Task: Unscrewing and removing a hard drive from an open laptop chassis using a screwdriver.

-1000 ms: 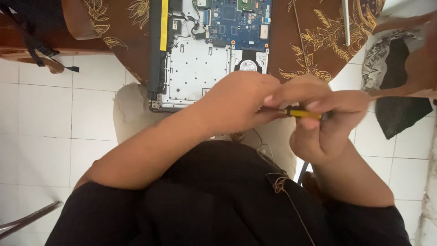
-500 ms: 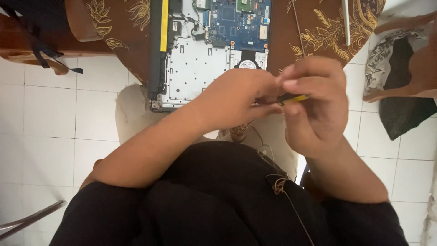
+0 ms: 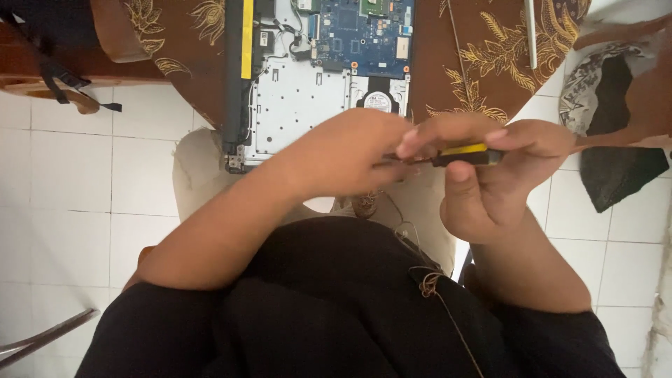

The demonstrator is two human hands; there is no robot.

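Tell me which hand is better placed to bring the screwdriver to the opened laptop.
Probably the right hand: its fingers wrap the yellow-and-black screwdriver handle. The left hand only pinches the tip end, though it sits nearer the opened laptop.

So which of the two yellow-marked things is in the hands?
The small yellow-and-black tool, gripped by both hands; the long yellow strip lies untouched along the opened laptop's left edge.

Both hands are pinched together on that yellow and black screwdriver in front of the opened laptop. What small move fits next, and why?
Probably finish seating the tip: the left hand pinches the dark shaft end while the right hand grips the yellow and black screwdriver by its handle. Both hang above the lap, clear of the opened laptop on the patterned cloth, so nothing is being driven yet.
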